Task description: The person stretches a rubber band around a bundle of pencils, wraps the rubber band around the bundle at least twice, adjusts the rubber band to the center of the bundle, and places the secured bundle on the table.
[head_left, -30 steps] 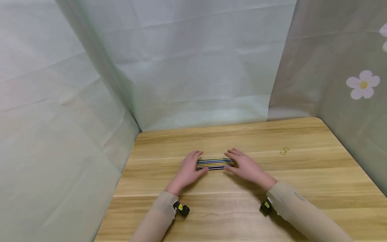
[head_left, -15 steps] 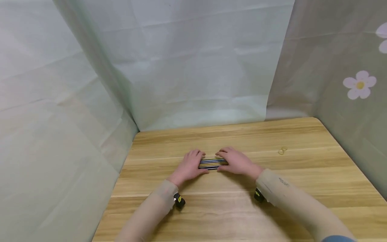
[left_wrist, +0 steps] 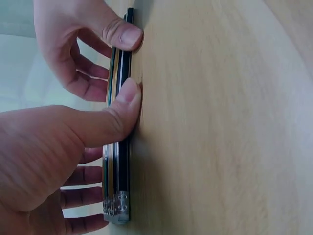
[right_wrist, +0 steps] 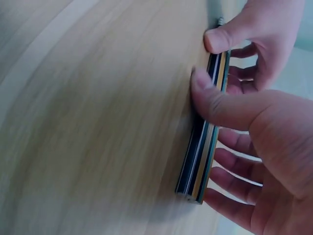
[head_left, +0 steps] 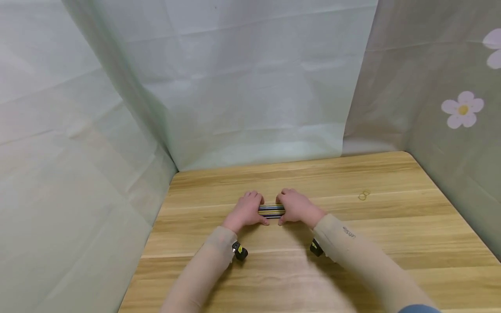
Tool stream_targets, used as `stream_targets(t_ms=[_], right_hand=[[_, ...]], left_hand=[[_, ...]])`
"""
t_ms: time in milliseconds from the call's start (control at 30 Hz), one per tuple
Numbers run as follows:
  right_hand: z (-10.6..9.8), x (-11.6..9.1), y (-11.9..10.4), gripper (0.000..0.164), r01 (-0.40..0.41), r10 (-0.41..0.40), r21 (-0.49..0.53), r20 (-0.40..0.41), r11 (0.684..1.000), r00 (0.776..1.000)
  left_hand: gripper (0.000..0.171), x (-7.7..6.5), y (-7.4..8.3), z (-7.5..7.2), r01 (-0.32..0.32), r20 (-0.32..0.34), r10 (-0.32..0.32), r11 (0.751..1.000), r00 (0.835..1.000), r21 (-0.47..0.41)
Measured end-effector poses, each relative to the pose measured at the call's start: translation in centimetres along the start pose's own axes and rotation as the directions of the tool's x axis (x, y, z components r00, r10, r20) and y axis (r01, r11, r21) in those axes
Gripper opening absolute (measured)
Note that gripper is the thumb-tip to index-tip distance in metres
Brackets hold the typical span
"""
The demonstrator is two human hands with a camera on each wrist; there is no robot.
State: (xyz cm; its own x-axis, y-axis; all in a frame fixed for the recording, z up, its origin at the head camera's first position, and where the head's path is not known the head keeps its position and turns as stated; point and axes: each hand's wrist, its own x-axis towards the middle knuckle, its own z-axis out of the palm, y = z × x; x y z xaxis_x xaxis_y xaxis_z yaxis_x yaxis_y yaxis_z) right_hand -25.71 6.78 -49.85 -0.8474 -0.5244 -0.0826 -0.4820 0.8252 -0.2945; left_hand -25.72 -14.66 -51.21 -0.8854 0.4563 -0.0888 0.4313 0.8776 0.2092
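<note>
Pencils [head_left: 271, 211] lie side by side in a tight row on the wood-grain table [head_left: 352, 278], running left to right. The left hand [head_left: 246, 211] is clamped on the left part of the row, the right hand [head_left: 298, 207] on the right part, each with its thumb on the near side and fingers on the far side. Metal ferrules [left_wrist: 116, 203] show at the row's left end. Farther right, two thin yellow rubber bands [head_left: 362, 197] lie close together, well apart from both hands.
</note>
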Motion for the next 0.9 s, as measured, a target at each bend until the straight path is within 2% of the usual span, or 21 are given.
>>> stream_targets(t_ms=[200, 500, 733, 900], right_hand=[[0.5, 0.0, 0.2, 0.068, -0.039, 0.04, 0.029, -0.034, 0.999, 0.999], [0.9, -0.4, 0.6, 0.054, -0.032, 0.036, 0.063, -0.049, 0.997, 0.998], [1.6, -0.6, 0.6, 0.04, -0.036, 0.039, 0.082, -0.042, 0.996, 0.998], [1.7, -1.0, 0.2, 0.034, -0.028, 0.03, 0.041, -0.048, 0.999, 0.998]], left_hand=[[0.068, -0.4, 0.3, 0.0, 0.008, -0.019, -0.008, 1.0, 1.0, -0.018], [0.057, -0.7, 1.0, 0.0, 0.005, -0.004, -0.005, 1.0, 1.0, -0.029], [0.041, -0.6, 1.6, -0.1, -0.042, 0.006, 0.042, 0.999, 0.999, -0.007], [0.037, -0.8, 1.9, 0.0, -0.06, 0.002, 0.06, 0.998, 0.998, 0.03]])
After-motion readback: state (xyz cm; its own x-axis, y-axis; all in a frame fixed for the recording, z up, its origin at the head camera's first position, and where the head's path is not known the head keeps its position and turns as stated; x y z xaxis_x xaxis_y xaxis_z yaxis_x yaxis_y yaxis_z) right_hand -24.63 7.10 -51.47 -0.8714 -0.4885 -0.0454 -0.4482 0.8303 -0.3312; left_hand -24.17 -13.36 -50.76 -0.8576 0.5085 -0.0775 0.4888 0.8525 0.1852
